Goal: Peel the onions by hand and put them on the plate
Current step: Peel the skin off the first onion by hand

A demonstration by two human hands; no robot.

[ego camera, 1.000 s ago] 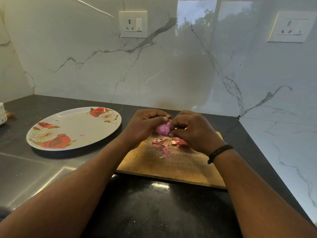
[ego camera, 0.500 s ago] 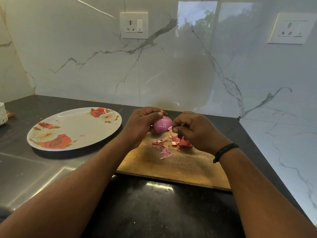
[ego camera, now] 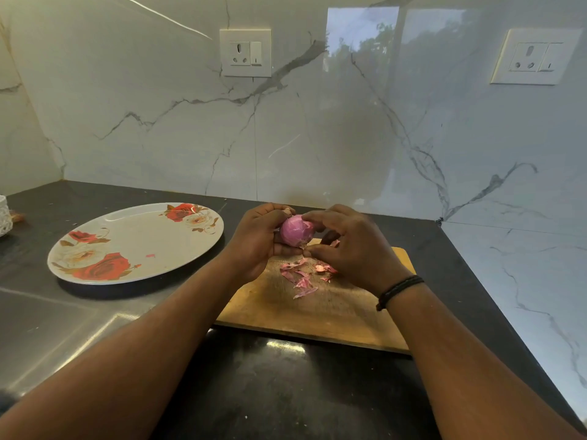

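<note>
Onion point(ego camera: 297, 230) held above the cutting board point(ego camera: 320, 309), L hand point(ego camera: 259, 238) w/ fingers curled round it. R hand point(ego camera: 352, 249) fingers pinch at its skin; peel scraps point(ego camera: 303, 279) on board, plate point(ego camera: 127, 246) to the left on desk point(ego camera: 286, 392)

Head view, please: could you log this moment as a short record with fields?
onion: pink, held above the cutting board; onion
left hand: grips the onion
right hand: fingers on the onion's right side
peels: scattered on the board
plate: floral, left of the board, holds no onion, one small pink scrap
</note>
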